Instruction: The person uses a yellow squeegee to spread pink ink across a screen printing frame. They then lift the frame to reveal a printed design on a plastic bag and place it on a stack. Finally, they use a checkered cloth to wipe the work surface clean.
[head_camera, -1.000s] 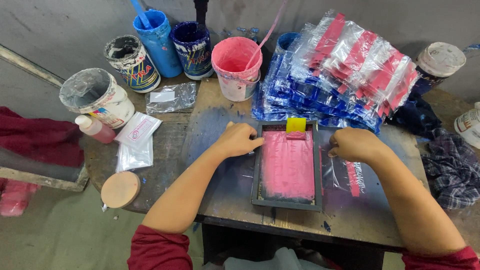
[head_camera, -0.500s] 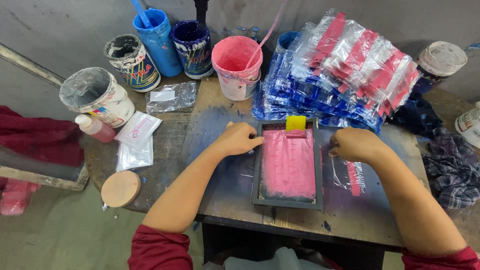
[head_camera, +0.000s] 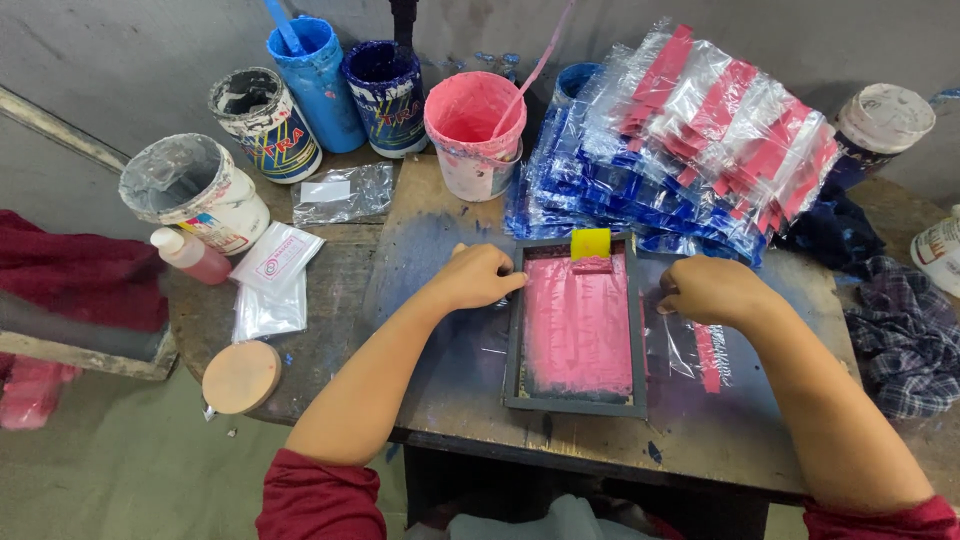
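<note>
Left hand (head_camera: 478, 277) curled, fingers together, knuckles pressed against the left rail of the dark printing frame (head_camera: 577, 402); right hand (head_camera: 708, 289) likewise bunched, fingertips down on the clear plastic bag (head_camera: 690, 350) that pokes out from under the frame's right rail; whether that hand also pinches the rail itself, cannot tell. Frame lying flat on the stained surface (head_camera: 430, 230), steadied from both sides; seemingly a screen-printing pass on a bag, with frame seated and ink in place; a next move would call for even pressure and a frame kept from sliding on slick film. Mesh inside the frame coated in wet, matte pink ink (head_camera: 578, 325), streaked lengthwise; small yellow squeegee (head_camera: 590, 243) parked at the far end, edge clogged with pink. Bag thin, glossy, crinkled, already bearing a red stripe. Farther out, a slumped heap of finished bags (head_camera: 690, 140), shiny film with red and blue bands; pink ink tub (head_camera: 475, 130) with a stick leaning in it, blue tub (head_camera: 318, 80), dark blue tub (head_camera: 385, 90), and a white tub (head_camera: 195, 190) skinned over with plastic; small pink bottle (head_camera: 190, 254), flat sachets (head_camera: 275, 260), round wooden disc (head_camera: 241, 377); checked rag (head_camera: 905, 340) crumpled at the right edge.
</note>
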